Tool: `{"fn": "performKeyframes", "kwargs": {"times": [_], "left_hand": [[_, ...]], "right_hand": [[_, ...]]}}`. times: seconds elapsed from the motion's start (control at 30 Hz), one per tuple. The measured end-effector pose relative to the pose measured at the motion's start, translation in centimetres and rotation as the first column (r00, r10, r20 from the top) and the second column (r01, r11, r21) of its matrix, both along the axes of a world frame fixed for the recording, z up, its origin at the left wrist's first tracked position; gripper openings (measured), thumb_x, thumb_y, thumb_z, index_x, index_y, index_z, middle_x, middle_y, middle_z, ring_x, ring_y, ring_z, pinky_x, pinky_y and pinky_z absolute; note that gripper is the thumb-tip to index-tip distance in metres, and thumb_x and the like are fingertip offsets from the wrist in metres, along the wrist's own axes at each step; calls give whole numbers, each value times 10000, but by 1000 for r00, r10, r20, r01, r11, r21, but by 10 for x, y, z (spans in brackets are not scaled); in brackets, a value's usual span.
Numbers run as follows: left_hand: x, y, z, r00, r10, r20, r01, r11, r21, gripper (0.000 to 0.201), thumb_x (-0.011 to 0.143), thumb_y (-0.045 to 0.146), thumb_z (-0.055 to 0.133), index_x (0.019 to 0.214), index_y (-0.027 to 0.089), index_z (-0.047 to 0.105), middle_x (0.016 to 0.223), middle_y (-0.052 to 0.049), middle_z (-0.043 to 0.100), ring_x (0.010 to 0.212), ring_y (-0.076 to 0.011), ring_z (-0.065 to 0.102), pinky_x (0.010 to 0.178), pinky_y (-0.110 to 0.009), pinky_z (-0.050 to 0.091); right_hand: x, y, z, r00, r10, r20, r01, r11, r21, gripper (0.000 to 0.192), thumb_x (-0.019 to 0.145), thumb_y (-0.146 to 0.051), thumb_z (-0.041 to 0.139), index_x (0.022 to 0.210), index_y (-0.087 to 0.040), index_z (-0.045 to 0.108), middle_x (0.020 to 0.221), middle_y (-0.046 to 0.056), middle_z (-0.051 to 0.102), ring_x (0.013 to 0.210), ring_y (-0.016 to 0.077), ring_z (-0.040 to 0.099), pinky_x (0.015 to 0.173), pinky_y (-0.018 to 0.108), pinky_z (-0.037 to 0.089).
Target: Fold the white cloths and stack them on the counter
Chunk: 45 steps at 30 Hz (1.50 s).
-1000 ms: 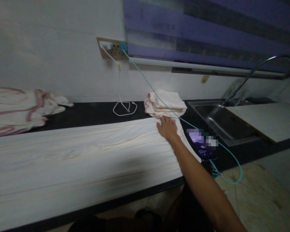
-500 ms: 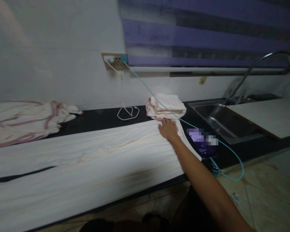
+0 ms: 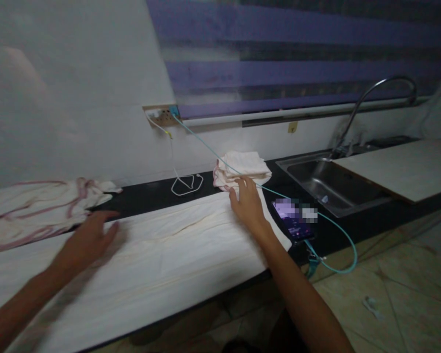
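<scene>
A long white cloth (image 3: 176, 245) lies spread along the black counter, with a few creases across its middle. Over the cloth's far edge at left is my left hand (image 3: 90, 240), fingers apart and slightly blurred, holding nothing. My right hand (image 3: 248, 203) is at the cloth's far right corner, its fingers spread and bent down near the folded stack; whether the fingertips press on the cloth is hard to tell. Just beyond them sits a folded white cloth stack (image 3: 248, 164) with a reddish edge. A crumpled white cloth with red stripes (image 3: 40, 206) rests at the left.
A phone (image 3: 292, 223) with a teal cable (image 3: 347, 235) lies right of the cloth. The cable runs over the folded stack to a wall socket (image 3: 165, 116). A white cable (image 3: 187, 186) is coiled behind. Farther right are a steel sink (image 3: 316, 184), faucet (image 3: 356, 108) and board (image 3: 407, 166).
My left hand has come into view over the cloth at left. The dark gap at the cloth's left no longer shows. My right hand stays near the far right corner; the view has shifted.
</scene>
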State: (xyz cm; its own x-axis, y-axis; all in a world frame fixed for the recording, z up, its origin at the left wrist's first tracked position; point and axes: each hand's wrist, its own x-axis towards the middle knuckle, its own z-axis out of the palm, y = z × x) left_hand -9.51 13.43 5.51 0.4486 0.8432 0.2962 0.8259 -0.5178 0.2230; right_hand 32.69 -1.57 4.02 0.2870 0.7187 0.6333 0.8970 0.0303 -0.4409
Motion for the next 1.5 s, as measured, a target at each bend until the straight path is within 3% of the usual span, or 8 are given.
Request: {"fn": "performKeyframes", "kwargs": {"times": [0.17, 0.3, 0.5, 0.7, 0.93, 1.13, 1.37, 1.5], "left_hand": [[185, -6, -26, 949, -313, 36, 315, 939, -139, 489, 988, 572, 372, 1158, 183, 615, 1213, -135, 690, 1104, -292, 653, 1031, -458, 509], [323, -29, -40, 872, -489, -3, 486, 866, -119, 459, 1024, 486, 326, 1111, 161, 637, 1165, -144, 698, 1051, -254, 643, 983, -410, 517], [420, -29, -60, 891, -450, -68, 445, 893, -69, 501, 1033, 434, 356, 1332, 89, 562, 1376, -220, 604, 1267, -301, 563, 1106, -459, 446], [446, -23, -61, 932, -332, -145, 321, 942, -95, 543, 1010, 532, 403, 1278, 121, 638, 1399, -254, 593, 1329, -428, 513, 1065, -625, 430], [438, -21, -48, 901, -414, -130, 410, 910, -58, 448, 988, 466, 478, 1260, 149, 637, 1392, -219, 618, 1322, -389, 528, 1085, -602, 411], [432, -26, -29, 855, -512, -80, 509, 859, -60, 457, 1011, 470, 429, 1265, 139, 615, 1227, -175, 709, 1082, -301, 664, 951, -426, 499], [412, -54, 12, 794, -608, 17, 608, 793, -41, 378, 961, 505, 515, 1053, 169, 660, 1012, -98, 730, 895, -234, 652, 811, -347, 482], [400, -70, 19, 767, -641, -33, 639, 767, -62, 354, 957, 507, 508, 990, 187, 654, 893, -73, 706, 780, -212, 610, 729, -343, 448]], "right_hand": [[-18, -66, -6, 999, -34, 3, 33, 969, -246, 512, 1034, -378, 450, 1429, -72, 560, 1483, 245, 551, 1444, 353, 441, 1186, 522, 375], [-16, -73, -36, 993, -114, 16, 108, 873, -476, 687, 1009, -411, 506, 1547, 12, 443, 1648, 298, 338, 1571, 415, 254, 1238, 573, 277], [-7, -65, -55, 992, -122, -14, 96, 842, -531, 758, 1033, -478, 466, 1588, 31, 382, 1685, 291, 225, 1597, 412, 190, 1270, 570, 191], [-6, -66, -52, 995, -98, 5, 84, 827, -556, 786, 1037, -511, 447, 1584, 48, 373, 1675, 313, 236, 1583, 429, 220, 1268, 570, 173], [-6, -66, -52, 997, -80, -4, 63, 820, -568, 797, 1030, -496, 457, 1583, 69, 356, 1679, 307, 218, 1598, 424, 165, 1286, 575, 127], [-5, -69, -54, 997, -74, -16, 54, 841, -538, 793, 1032, -492, 470, 1584, 68, 360, 1684, 309, 191, 1601, 427, 147, 1289, 566, 124], [-7, -67, -51, 997, -77, -8, 59, 819, -570, 798, 1032, -496, 474, 1586, 67, 353, 1677, 321, 189, 1601, 422, 149, 1282, 574, 130], [-6, -67, -46, 996, -86, -11, 64, 821, -567, 778, 1033, -496, 478, 1569, 62, 392, 1663, 334, 239, 1596, 430, 168, 1276, 567, 151]]}}
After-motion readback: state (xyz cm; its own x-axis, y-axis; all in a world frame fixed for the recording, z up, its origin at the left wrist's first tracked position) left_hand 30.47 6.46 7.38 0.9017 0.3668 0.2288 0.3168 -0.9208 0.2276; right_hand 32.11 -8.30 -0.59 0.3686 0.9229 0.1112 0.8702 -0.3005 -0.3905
